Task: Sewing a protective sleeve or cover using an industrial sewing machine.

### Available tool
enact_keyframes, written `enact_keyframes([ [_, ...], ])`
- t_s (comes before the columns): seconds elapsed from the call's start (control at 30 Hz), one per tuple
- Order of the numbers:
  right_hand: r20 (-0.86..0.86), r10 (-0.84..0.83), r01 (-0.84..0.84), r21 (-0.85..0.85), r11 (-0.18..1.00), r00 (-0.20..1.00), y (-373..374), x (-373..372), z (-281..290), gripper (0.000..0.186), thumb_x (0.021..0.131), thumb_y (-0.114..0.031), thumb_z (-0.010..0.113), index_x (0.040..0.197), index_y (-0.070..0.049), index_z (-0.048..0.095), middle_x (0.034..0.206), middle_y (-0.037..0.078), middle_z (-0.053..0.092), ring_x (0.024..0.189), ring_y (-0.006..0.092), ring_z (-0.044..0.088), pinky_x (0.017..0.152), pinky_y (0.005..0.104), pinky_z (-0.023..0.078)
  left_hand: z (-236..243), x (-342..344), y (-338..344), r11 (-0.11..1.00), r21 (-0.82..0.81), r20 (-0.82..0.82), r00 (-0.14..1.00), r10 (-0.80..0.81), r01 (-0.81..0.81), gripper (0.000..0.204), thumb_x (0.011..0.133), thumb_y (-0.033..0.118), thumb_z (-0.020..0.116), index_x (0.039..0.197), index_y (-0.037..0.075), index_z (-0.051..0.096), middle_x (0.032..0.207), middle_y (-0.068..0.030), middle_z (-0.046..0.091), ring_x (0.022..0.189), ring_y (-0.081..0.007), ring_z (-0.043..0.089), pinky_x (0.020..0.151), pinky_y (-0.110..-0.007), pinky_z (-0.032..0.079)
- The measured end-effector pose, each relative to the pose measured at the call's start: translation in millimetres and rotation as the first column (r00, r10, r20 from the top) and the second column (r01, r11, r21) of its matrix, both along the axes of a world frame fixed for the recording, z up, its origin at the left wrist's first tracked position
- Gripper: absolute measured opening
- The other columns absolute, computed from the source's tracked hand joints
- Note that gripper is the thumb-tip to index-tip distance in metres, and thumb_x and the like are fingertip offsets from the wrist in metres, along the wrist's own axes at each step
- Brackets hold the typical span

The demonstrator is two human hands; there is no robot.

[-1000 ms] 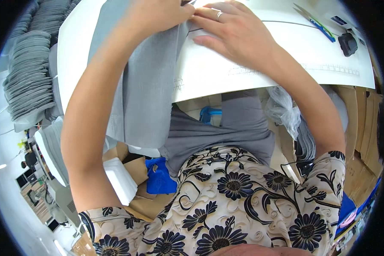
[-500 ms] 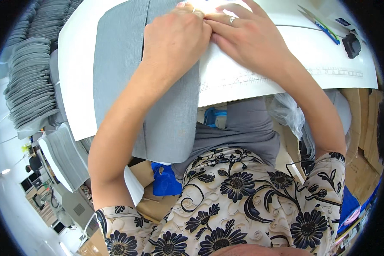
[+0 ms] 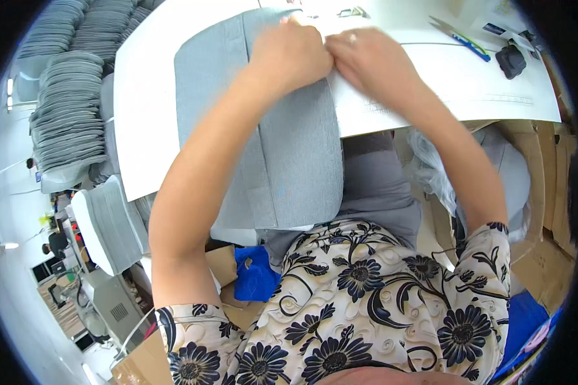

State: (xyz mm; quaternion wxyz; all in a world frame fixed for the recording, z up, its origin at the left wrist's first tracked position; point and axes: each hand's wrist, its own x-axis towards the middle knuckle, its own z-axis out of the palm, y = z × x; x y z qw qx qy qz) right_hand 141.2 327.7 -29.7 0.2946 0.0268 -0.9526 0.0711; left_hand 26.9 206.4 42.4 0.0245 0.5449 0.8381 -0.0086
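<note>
A grey fabric panel (image 3: 298,157), with a seam running down its length, lies on the white table (image 3: 146,109) and overhangs the near edge toward my lap. My left hand (image 3: 294,56) is closed over the panel's upper right part, knuckles up. Against it, just past the panel's right edge, my right hand (image 3: 374,69) is closed too, blurred by motion and wearing a ring. The two hands meet at the fingers. Whatever lies between the fingertips is hidden behind the knuckles.
Scissors (image 3: 470,46) and a small black object (image 3: 510,61) lie at the far right of the table, beyond a clear ruler (image 3: 504,99). Stacked grey pieces (image 3: 67,112) stand at the left. Cardboard (image 3: 542,192) and clear plastic (image 3: 428,173) are at the right.
My right fingers, spread before, are now curled in. Both hands have come lower in view, and the panel appears further right. The whole view has shifted somewhat.
</note>
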Motion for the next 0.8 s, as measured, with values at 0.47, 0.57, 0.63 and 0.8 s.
enact_keyframes([
  [0.47,-0.088,0.304,-0.009,-0.968,-0.252,0.948,-143.7,44.2,-87.9,0.031,0.102,-0.024,0.054,0.105,0.005,0.067,0.088,0.004,0.07,0.081,0.0073,0.06,0.07,0.0257,0.05,-6.7,22.3,-43.3,0.997,0.037,-0.046,0.996,0.073,-0.071,0.056,0.083,0.024,0.054,0.131,-0.004,0.058,0.137,-0.026,0.054,0.121,-0.0408,0.057,0.105,-0.044,0.045],
  [0.57,-0.114,0.264,-0.009,-0.929,-0.37,0.958,-138.6,56.3,-64.9,0.033,0.104,-0.025,0.052,0.102,0.004,0.068,0.087,0.001,0.069,0.08,0.0064,0.061,0.07,0.0253,0.05,0.8,29.6,-50.1,0.973,-0.16,0.1,0.978,0.185,-0.167,0.055,0.084,0.024,0.054,0.133,-0.003,0.057,0.138,-0.0254,0.054,0.125,-0.0394,0.054,0.104,-0.044,0.046],
  [0.63,-0.125,0.277,0.004,-0.907,-0.42,0.953,-136.0,60.5,-60.8,0.032,0.104,-0.024,0.051,0.1,0.002,0.069,0.087,0.001,0.069,0.079,0.0057,0.06,0.069,0.0248,0.05,-6.2,40.8,-56.6,0.973,-0.205,0.009,0.994,0.108,-0.104,0.054,0.086,0.026,0.054,0.132,-0.004,0.057,0.138,-0.0251,0.054,0.129,-0.0386,0.052,0.104,-0.044,0.046],
  [0.8,-0.015,0.41,0.159,-0.908,-0.387,0.912,-133.0,74.0,-76.1,0.029,0.104,-0.026,0.053,0.103,-0.002,0.07,0.091,0.0,0.07,0.079,0.0044,0.061,0.068,0.0222,0.049,-20.7,80.7,-109.7,0.998,0.065,0.017,1.0,-0.026,0.025,0.053,0.088,0.03,0.062,0.129,-0.003,0.06,0.137,-0.0246,0.056,0.131,-0.0385,0.05,0.105,-0.045,0.045],
])
